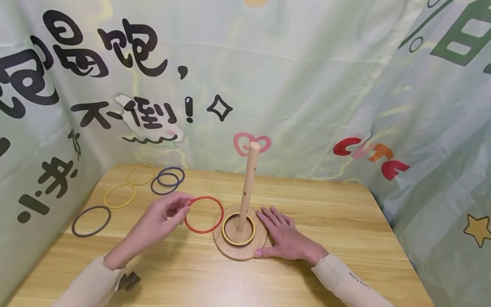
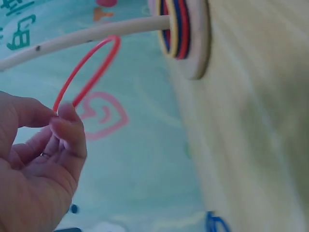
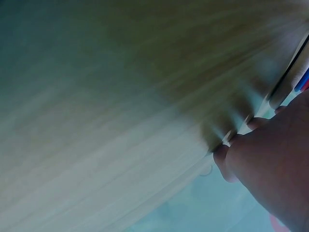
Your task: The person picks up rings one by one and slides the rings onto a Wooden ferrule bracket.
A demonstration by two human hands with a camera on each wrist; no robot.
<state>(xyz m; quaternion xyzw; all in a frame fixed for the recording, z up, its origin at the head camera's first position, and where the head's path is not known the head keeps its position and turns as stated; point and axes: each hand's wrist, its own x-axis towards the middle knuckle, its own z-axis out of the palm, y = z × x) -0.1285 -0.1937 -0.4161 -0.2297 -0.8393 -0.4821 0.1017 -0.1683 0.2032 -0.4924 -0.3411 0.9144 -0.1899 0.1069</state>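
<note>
My left hand (image 1: 161, 219) pinches a red ring (image 1: 205, 197) at its near-left side, between thumb and fingertips. The ring hangs just left of a tall wooden peg (image 1: 248, 183), not around it. A round wooden base (image 1: 239, 254) carries the upright peg. Around the peg's foot lies a yellow ring (image 1: 238, 244), topping a stack that shows red and blue edges (image 2: 182, 34) in the left wrist view. My right hand (image 1: 285, 238) rests with straight, spread fingers against the base's right side, its thumb at the near edge.
On the table's left lie a dark grey-purple ring (image 1: 91, 235), two yellow rings (image 1: 120, 207) and overlapping blue rings (image 1: 165, 193). Printed cloth (image 1: 291, 85) hangs along the back and both sides of the wooden table (image 1: 326, 213).
</note>
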